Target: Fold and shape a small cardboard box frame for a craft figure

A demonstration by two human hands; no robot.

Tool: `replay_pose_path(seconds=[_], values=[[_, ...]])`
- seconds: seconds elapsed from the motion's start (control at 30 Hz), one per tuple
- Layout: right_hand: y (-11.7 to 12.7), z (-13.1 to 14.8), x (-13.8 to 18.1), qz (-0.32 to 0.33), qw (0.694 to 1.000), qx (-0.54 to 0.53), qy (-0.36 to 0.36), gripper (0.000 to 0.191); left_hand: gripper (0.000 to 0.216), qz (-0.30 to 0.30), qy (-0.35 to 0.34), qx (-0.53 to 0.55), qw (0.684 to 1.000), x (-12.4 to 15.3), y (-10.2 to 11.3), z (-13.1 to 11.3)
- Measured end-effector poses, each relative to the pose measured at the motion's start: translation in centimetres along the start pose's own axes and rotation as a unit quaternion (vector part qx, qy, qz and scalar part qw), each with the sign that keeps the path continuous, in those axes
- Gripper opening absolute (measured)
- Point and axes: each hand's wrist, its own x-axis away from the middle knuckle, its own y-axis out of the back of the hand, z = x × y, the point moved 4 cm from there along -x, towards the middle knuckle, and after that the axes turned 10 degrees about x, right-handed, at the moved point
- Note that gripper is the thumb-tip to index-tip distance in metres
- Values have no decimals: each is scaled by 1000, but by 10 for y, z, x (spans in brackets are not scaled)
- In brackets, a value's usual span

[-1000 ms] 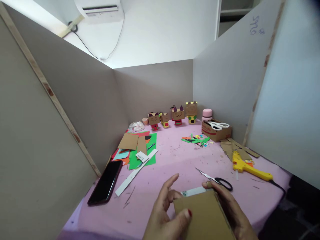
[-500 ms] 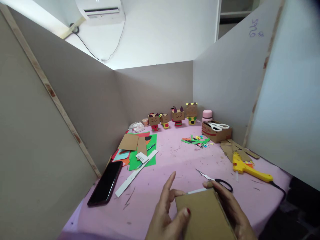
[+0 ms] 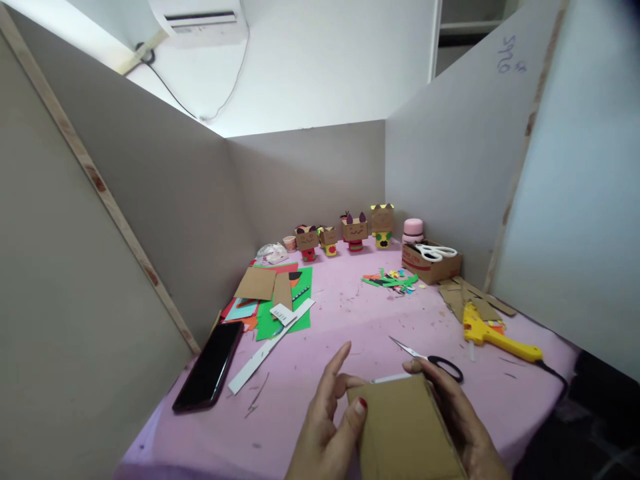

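A brown cardboard piece (image 3: 405, 430) is held low at the front of the pink table (image 3: 350, 320), with a thin white strip (image 3: 390, 379) showing along its far edge. My left hand (image 3: 327, 427) grips its left edge, thumb on top and index finger raised. Along its right edge lies my right hand (image 3: 463, 420), fingertips at the far corner. Small black-handled scissors (image 3: 433, 360) lie just beyond my right fingers.
A black phone (image 3: 209, 367) and white paper strips (image 3: 270, 343) lie at left beside coloured paper sheets (image 3: 273, 297). A yellow glue gun (image 3: 495, 331) lies at right near cardboard scraps. Cardboard figures (image 3: 355, 232), a pink bottle (image 3: 413, 231) and a box with white scissors (image 3: 431, 259) stand at the back. Partition walls enclose the table.
My left thumb has slid up the cardboard's left edge, and the cardboard has shifted slightly, hiding more of the white strip behind it.
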Motion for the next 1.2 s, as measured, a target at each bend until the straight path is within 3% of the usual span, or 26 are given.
replay_pose_path(seconds=[0.17, 0.3, 0.43, 0.53, 0.63, 0.7, 0.77, 0.83, 0.97, 1.07, 1.2], values=[[-10, 10, -11, 13, 993, 118, 27, 89, 42, -80, -67, -55, 993, -3, 14, 7], [-9, 4, -7, 78, 984, 146, 72, 99, 31, -58, -125, -142, 980, 0, 19, 11], [2, -5, 1, 91, 993, 70, 5, 112, 34, -2, -186, -189, 964, 6, 15, 9], [3, -3, 1, 102, 994, -9, -45, 117, 49, 2, -165, -205, 965, 9, 15, 18], [2, -1, -4, 90, 994, -20, -53, 112, 93, -23, -91, -144, 985, 9, 20, 37], [1, -3, -8, 89, 994, -23, -56, 112, 115, 36, -35, -59, 997, 5, 17, 50], [0, -5, -12, 85, 995, -17, -56, 108, 115, 87, -13, -20, 996, 0, 15, 55], [-1, -5, -17, 71, 996, 15, -52, 105, 111, 89, -12, -53, 995, -7, 19, 55], [-6, -4, -20, 113, 990, 51, -66, 123, 125, 84, 13, -126, 988, -13, 35, 59], [-6, -6, -18, 115, 990, -3, -86, 117, 114, 7, 13, -20, 1000, -12, 47, 65], [-5, -14, -21, 41, 988, -100, -113, 67, 74, -127, 20, 100, 987, -16, 42, 72]])
